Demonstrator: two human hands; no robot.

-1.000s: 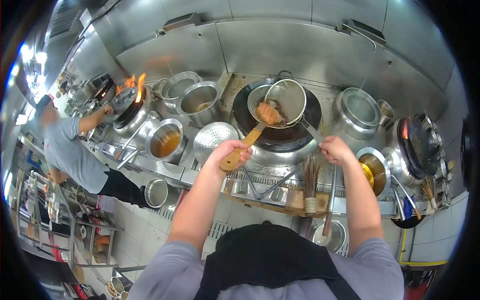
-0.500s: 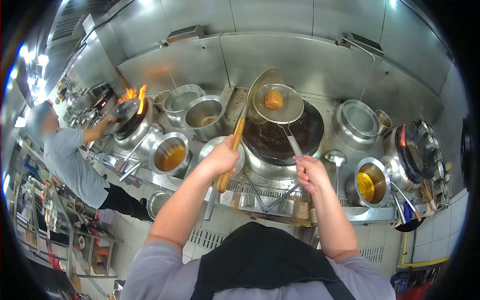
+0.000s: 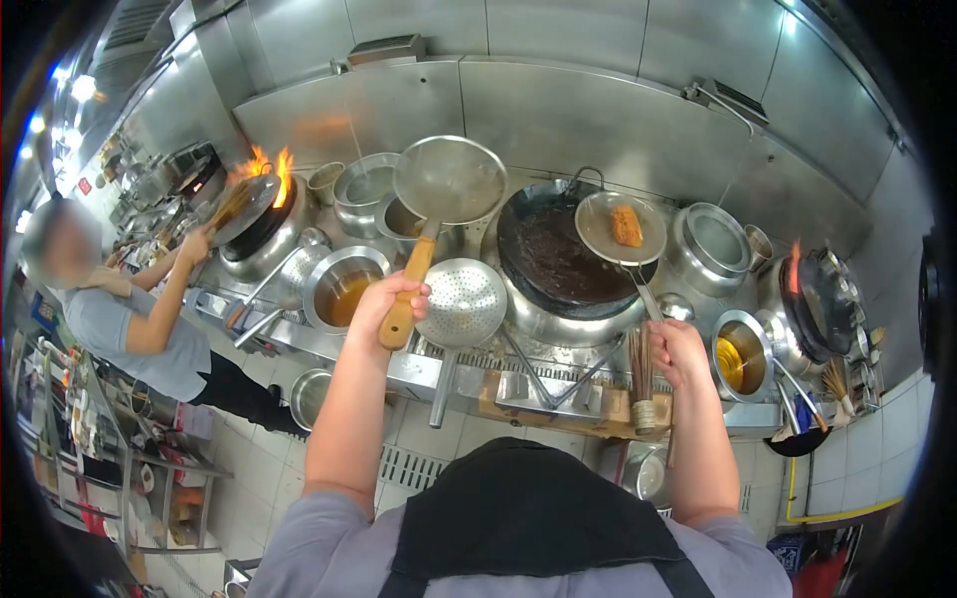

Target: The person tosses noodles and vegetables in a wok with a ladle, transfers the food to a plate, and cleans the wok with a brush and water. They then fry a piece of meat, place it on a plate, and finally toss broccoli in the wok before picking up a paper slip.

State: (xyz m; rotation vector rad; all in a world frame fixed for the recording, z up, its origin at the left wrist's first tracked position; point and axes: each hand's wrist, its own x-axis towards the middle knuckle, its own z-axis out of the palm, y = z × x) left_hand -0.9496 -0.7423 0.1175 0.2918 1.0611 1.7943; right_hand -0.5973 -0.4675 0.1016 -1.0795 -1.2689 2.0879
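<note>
My left hand (image 3: pixel 391 311) is wrapped round the wooden handle of a large mesh strainer (image 3: pixel 451 179), whose bowl is over a steel pot on the left. In my right hand (image 3: pixel 680 351) is the metal handle of a smaller strainer (image 3: pixel 595 231). A browned piece of food (image 3: pixel 627 226) lies in this smaller strainer, above the right side of a dark wok (image 3: pixel 543 259). A perforated ladle (image 3: pixel 462 304) rests just right of my left hand. Below the wok, a bamboo brush (image 3: pixel 644 404) stands beside my right hand.
Pots of yellow oil (image 3: pixel 733 367) and brown liquid (image 3: pixel 342 299) stand at either side. At the far left a co-worker (image 3: pixel 145 309) holds a brush at a wok (image 3: pixel 249 211) with flames behind it. Another burner (image 3: pixel 797 299) is at the right.
The two strainers have moved apart, the large one left and the smaller one right with the food. The co-worker now has a brush over the flaming wok.
</note>
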